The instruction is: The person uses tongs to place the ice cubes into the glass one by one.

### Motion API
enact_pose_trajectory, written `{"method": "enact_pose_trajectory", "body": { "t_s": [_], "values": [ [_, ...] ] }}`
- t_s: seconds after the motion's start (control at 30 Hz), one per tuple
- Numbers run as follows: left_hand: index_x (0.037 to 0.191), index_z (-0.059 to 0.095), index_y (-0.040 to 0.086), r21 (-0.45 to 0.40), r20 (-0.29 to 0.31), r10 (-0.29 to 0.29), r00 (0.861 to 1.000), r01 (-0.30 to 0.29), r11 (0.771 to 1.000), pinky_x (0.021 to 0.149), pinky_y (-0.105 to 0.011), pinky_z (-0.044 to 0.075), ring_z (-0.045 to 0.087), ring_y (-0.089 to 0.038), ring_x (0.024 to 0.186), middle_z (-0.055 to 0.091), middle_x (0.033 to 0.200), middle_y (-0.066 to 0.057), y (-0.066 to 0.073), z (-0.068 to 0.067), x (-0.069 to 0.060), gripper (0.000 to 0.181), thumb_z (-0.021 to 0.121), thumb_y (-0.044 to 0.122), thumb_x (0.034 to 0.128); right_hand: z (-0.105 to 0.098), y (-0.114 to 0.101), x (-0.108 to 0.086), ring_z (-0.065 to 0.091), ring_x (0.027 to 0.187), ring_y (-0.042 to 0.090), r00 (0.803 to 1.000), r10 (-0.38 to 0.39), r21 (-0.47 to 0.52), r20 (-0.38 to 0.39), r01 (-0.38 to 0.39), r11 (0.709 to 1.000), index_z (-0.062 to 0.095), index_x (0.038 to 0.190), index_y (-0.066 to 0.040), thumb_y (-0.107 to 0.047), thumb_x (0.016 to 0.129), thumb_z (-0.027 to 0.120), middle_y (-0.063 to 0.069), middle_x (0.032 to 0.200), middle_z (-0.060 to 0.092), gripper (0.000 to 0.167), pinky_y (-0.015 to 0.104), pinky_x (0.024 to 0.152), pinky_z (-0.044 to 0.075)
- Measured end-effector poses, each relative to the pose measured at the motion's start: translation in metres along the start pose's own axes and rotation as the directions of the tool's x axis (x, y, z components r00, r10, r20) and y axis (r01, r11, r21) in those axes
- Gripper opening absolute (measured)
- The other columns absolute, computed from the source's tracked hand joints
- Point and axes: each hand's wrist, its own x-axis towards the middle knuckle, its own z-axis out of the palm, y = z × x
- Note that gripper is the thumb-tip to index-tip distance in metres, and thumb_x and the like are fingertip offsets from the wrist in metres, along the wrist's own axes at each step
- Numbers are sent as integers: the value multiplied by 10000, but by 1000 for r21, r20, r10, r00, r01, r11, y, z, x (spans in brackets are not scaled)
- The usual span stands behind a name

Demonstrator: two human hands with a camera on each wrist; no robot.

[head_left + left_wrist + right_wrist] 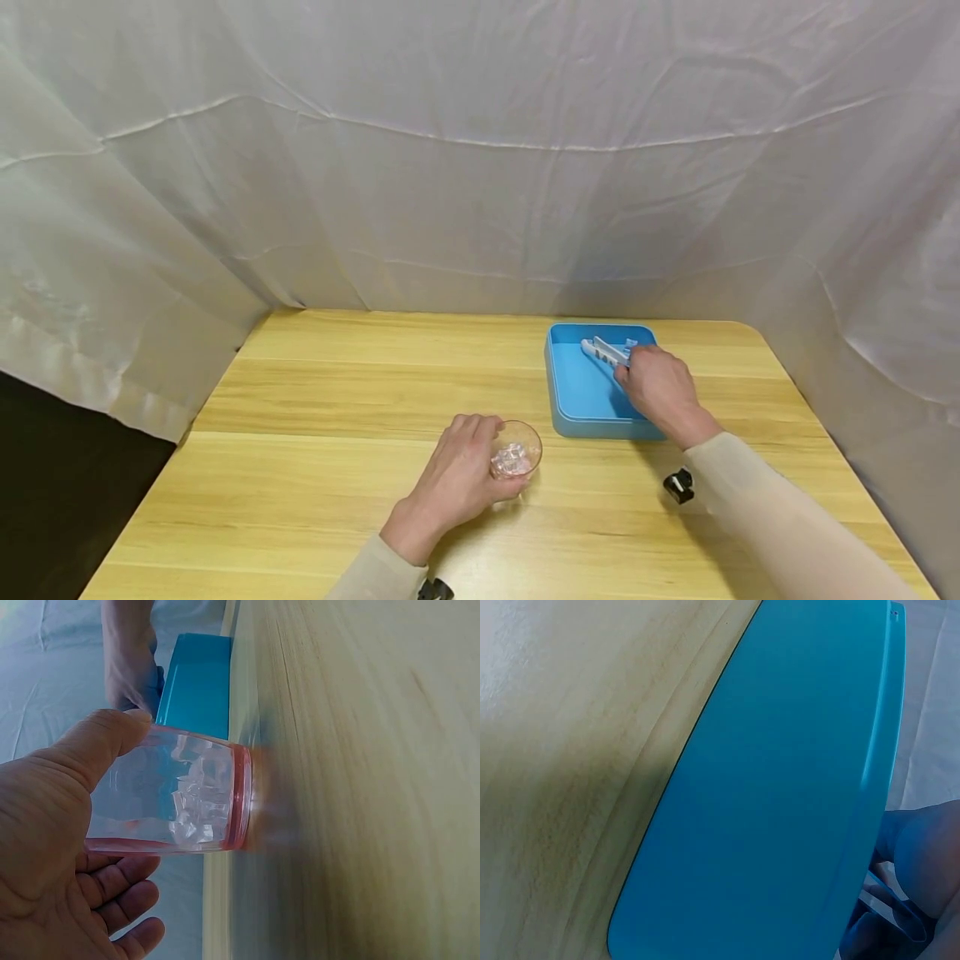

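My left hand (457,467) holds a clear, pink-tinted glass (135,795) upright on the table, thumb on one side and fingers on the other. Clear ice-like pieces (512,458) lie in its bottom. To the right, my right hand (663,387) is over the right side of a blue tray (600,430). It grips a pair of white tongs (606,353), whose ends point left over the tray floor. A small pale-blue bit (631,342) shows beside the tongs; its kind is unclear. In the right wrist view the tray's side wall hides most of the tongs.
Both things stand on a light wooden table (315,467). A grey-white cloth (465,208) hangs behind the table and along its sides. The tray's raised wall (757,787) stands close to my right wrist. A dark area (60,483) lies beyond the left edge.
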Motion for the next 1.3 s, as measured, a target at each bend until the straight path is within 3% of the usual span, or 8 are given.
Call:
{"method": "enact_pose_trajectory", "body": {
  "t_s": [0.3,0.77,1.13,1.3],
  "values": [
    [1285,634,51,0,-1,0,1000,0,1000,1026,-425,516,591,-233,1143,693,1183,-59,0,0,0,710,910,459,774,-3,3,-4,474,611,250,1000,8,0,25,-8,1000,546,759,-37,-171,987,579,91,710,499,267,345,519,379],
    [1286,630,56,-3,2,-3,1000,3,1000,1040,-430,509,590,-238,1153,693,1192,-63,1,-1,1,706,910,460,780,-16,12,-24,465,583,235,999,-16,20,38,16,1000,556,762,-28,-182,974,595,84,692,493,265,342,510,375],
    [1285,632,63,2,3,0,1000,0,1000,1043,-429,509,588,-236,1147,690,1182,-59,0,-1,1,700,903,466,782,-12,12,-16,477,572,250,1000,-3,14,-19,3,1000,540,749,-17,-200,976,620,112,693,510,302,377,480,397],
    [1286,631,60,-1,8,-5,1000,5,1000,1044,-427,508,586,-234,1147,689,1187,-60,0,-1,1,703,906,463,780,-9,11,-12,485,586,254,1000,12,11,-5,-12,1000,554,782,-4,-207,988,611,114,708,522,296,380,492,406]
  ]
}}
